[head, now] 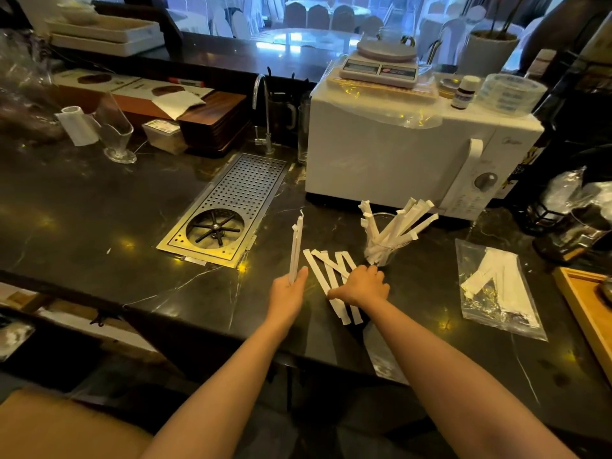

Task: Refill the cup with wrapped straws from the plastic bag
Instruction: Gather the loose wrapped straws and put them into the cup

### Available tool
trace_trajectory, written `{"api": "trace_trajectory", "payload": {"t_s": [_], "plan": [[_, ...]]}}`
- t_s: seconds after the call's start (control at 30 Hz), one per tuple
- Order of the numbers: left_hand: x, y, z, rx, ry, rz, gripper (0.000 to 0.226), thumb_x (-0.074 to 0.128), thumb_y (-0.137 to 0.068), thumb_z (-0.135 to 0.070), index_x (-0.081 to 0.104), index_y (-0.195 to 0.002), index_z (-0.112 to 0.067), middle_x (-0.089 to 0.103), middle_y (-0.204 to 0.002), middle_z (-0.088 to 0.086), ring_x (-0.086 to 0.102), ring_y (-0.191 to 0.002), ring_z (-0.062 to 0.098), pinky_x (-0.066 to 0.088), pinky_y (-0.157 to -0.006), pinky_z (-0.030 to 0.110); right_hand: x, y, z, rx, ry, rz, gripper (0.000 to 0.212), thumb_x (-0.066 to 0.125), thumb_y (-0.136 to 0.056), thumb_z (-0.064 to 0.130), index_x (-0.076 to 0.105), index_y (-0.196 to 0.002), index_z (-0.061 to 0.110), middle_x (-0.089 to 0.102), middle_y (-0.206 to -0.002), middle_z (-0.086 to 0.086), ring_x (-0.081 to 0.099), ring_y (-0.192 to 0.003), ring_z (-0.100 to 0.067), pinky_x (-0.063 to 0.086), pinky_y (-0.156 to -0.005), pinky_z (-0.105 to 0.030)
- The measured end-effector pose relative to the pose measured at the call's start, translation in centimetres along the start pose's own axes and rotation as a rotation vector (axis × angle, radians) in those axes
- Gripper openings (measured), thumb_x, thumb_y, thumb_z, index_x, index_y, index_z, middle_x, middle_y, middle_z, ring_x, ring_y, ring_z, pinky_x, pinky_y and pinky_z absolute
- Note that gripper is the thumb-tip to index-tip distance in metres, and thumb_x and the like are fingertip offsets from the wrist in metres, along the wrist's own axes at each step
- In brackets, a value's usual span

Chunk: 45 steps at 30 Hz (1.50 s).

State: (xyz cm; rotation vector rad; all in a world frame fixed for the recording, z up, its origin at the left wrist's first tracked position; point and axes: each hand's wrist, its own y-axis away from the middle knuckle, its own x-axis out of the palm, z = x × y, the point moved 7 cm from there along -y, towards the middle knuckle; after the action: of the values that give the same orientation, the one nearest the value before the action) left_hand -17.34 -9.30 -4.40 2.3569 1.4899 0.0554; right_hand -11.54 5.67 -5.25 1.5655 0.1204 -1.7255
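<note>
Left hand closed around a few wrapped straws, held upright, probably to square their ends before they go into the cup. Right hand lies palm-down, fingers curled onto loose straws fanned on the dark counter, seemingly gathering them; whether any is pinched cannot be told. Glass cup, just beyond the right hand and in front of the white microwave, already holds a splayed bunch. Plastic bag, lying flat well to the right, still contains straws, so refilling appears partway done
</note>
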Motion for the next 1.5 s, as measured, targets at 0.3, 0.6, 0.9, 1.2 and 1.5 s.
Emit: {"api": "trace_trajectory", "payload": {"t_s": [0.3,0.6,0.9,1.2,1.5], "plan": [[-0.4,-0.2,0.1,0.001,-0.014,0.000,0.037,0.045,-0.094,-0.029,0.041,-0.058,-0.017,0.035,-0.053,0.000,0.034,-0.048,0.011,0.029,-0.048,0.025,0.0,-0.5,0.8,0.007,0.015,0.022,0.077,0.072,-0.072,0.036,0.036,-0.132,0.004,0.046,-0.136,-0.017,0.044,-0.126,-0.032,0.040,-0.101,-0.040],[0.0,-0.7,0.1,-0.015,0.001,0.018,0.036,0.046,-0.093,-0.029,0.041,-0.060,-0.016,0.034,-0.053,0.000,0.033,-0.049,0.012,0.027,-0.048,0.026,0.0,-0.9,1.5,-0.084,0.140,0.021,0.043,0.059,-0.084,0.014,0.047,-0.124,0.004,0.055,-0.127,-0.016,0.054,-0.117,-0.031,0.045,-0.094,-0.037],[1.2,-1.2,-0.3,-0.051,0.031,0.012,0.037,0.046,-0.093,-0.027,0.041,-0.059,-0.015,0.034,-0.054,0.000,0.031,-0.050,0.012,0.027,-0.048,0.024,0.0,-0.8,1.4,-0.232,0.227,0.034,0.030,0.049,-0.089,0.006,0.054,-0.119,0.003,0.058,-0.124,-0.016,0.056,-0.113,-0.032,0.048,-0.089,-0.037],[2.4,-1.5,-0.6,-0.098,0.004,0.006,0.036,0.048,-0.092,-0.018,0.053,-0.117,0.008,0.062,-0.091,0.029,0.061,-0.088,0.038,0.050,-0.073,0.041,0.6,-1.1,0.3,-0.245,0.112,0.173,0.030,0.051,-0.090,0.013,0.053,-0.114,-0.005,0.060,-0.119,-0.021,0.060,-0.101,-0.032,0.042,-0.072,-0.031],[3.9,-1.7,-0.9,-0.120,0.119,0.064,0.026,0.051,-0.090,-0.021,0.050,-0.065,-0.016,0.038,-0.052,-0.001,0.036,-0.042,0.008,0.030,-0.043,0.019,-1.1,0.0,-0.8,-0.255,-0.311,0.256,0.016,0.032,-0.096,0.015,0.042,-0.104,0.004,0.048,-0.087,-0.012,0.048,-0.056,-0.016,0.043,-0.047,-0.024]]}}
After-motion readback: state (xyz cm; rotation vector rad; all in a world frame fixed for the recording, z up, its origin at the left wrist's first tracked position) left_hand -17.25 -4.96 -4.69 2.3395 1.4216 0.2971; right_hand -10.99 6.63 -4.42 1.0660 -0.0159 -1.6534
